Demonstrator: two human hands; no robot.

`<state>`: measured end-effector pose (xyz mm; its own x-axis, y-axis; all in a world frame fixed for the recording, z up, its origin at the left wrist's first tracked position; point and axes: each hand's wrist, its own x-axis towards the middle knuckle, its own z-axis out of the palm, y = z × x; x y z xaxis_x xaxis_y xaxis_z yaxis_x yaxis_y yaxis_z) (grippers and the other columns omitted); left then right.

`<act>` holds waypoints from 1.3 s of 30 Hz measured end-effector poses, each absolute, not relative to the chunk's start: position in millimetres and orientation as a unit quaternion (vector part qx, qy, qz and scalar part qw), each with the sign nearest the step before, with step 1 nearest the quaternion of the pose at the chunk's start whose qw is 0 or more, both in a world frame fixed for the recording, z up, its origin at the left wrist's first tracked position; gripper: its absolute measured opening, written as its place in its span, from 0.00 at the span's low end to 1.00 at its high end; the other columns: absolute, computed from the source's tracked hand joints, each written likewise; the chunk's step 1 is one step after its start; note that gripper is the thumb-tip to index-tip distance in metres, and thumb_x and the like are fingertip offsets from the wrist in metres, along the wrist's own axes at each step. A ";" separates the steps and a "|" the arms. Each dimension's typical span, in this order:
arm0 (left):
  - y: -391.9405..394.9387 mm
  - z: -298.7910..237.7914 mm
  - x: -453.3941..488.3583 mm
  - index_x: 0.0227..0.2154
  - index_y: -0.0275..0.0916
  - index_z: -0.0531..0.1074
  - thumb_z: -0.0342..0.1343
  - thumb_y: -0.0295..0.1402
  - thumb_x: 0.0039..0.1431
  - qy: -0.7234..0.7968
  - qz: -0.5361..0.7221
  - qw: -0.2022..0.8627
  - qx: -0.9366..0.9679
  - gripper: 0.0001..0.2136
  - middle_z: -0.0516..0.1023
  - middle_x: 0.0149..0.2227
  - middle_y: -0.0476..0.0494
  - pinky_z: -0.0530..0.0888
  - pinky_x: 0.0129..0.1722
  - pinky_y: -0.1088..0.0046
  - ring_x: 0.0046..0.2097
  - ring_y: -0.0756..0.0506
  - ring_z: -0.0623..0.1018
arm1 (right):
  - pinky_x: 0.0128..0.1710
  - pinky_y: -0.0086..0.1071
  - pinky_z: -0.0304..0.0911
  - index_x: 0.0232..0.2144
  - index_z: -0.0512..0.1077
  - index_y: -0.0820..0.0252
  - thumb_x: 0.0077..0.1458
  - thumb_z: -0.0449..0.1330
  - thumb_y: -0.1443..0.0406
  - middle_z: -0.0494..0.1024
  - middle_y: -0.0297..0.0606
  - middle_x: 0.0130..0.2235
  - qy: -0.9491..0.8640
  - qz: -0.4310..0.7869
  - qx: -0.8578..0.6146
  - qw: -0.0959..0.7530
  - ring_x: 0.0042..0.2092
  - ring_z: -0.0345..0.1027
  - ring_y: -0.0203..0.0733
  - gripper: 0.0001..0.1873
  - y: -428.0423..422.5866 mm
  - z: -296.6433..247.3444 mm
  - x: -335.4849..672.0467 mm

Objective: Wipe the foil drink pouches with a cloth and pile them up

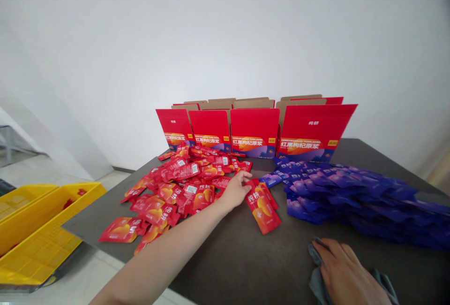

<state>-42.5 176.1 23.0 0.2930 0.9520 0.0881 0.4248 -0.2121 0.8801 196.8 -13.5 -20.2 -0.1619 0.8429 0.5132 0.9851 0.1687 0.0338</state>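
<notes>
My left hand [236,188] reaches across the dark table [232,258] to the edge of a heap of red sachets [183,185]. Its fingers are stretched out and rest on a small stack of red sachets [263,206] lying apart from the heap, between the red and blue piles. My right hand [346,272] lies flat near the table's front edge, pressing on a grey cloth [316,279]. A large pile of blue sachets [351,194] spreads over the right side of the table.
Several open red cartons [255,131] stand in a row at the table's far edge, against a white wall. Yellow plastic crates [38,230] sit on the floor to the left, below the table's corner.
</notes>
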 end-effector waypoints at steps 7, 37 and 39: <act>224.0 16.6 -12.2 0.42 0.35 0.71 0.54 0.18 0.51 0.542 0.270 0.301 0.737 0.15 0.77 0.40 0.44 0.73 0.43 0.74 0.41 0.48 0.77 | 0.37 0.32 0.68 0.40 0.77 0.61 0.52 0.50 0.74 0.79 0.42 0.41 -0.743 -0.182 -0.622 0.168 0.40 0.72 0.41 0.18 -13.1 -19.9 196.6; 219.3 73.2 70.7 0.52 0.32 0.70 0.53 0.55 0.50 0.543 -0.058 0.098 0.832 0.34 0.74 0.52 0.29 0.60 0.58 0.49 0.58 0.29 0.67 | 0.42 0.32 0.68 0.41 0.77 0.62 0.53 0.50 0.73 0.79 0.40 0.42 -0.744 -0.195 -0.623 0.140 0.41 0.72 0.40 0.19 -13.4 -17.3 193.7; 217.9 78.0 73.8 0.50 0.34 0.72 0.53 0.56 0.50 0.522 -0.073 0.128 0.840 0.32 0.76 0.50 0.32 0.64 0.56 0.54 0.55 0.32 0.71 | 0.43 0.32 0.68 0.42 0.77 0.62 0.53 0.50 0.73 0.79 0.40 0.42 -0.745 -0.196 -0.621 0.144 0.41 0.72 0.40 0.19 -13.1 -17.6 194.0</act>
<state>73.8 217.9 78.0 0.4434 0.8589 -0.2564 0.8963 -0.4213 0.1386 194.0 -13.1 -17.6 -0.1882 0.8684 0.4587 0.9817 0.1529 0.1132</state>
